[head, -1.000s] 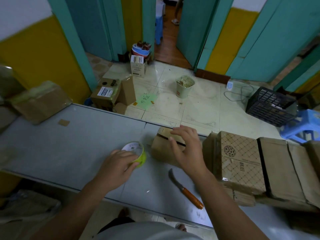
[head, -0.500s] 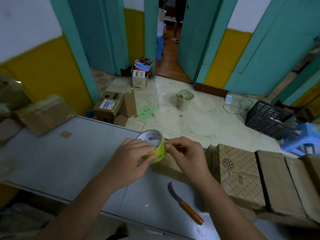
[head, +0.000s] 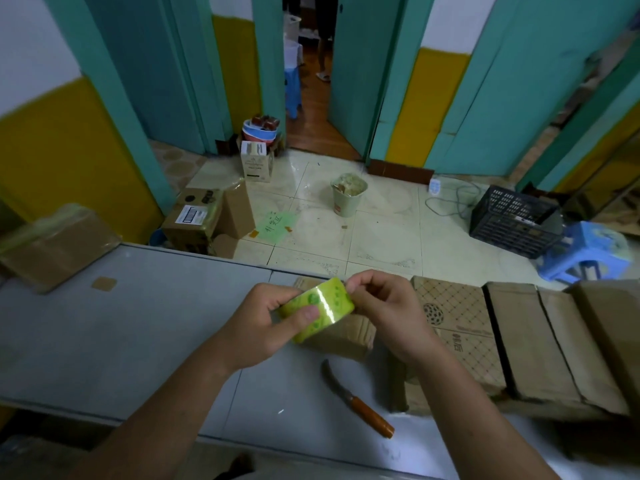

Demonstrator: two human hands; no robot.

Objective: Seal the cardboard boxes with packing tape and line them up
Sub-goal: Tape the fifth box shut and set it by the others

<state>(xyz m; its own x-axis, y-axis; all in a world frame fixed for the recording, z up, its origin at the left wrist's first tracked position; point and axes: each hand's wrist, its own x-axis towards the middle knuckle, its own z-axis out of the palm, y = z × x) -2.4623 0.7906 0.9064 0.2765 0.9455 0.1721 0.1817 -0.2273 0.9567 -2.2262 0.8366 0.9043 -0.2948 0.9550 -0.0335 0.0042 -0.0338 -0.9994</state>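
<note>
Yellow-green tape roll [head: 317, 308] — gripped by the left hand [head: 258, 327], right hand [head: 384, 313] pinching its edge — above a box [head: 341, 337].

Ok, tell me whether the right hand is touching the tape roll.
Touching. The head view shows the right hand pinching the tape roll at its upper right edge; the left hand grips its other side.

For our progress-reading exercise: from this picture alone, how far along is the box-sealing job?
Done: several boxes already stand in a row at the right of the table; their seals are hard to judge. In hand: the left hand grips the tape roll while the right hand pinches its rim, apparently finding the tape end. Left: the small box beneath the hands apparently awaits taping and lining up.
</note>
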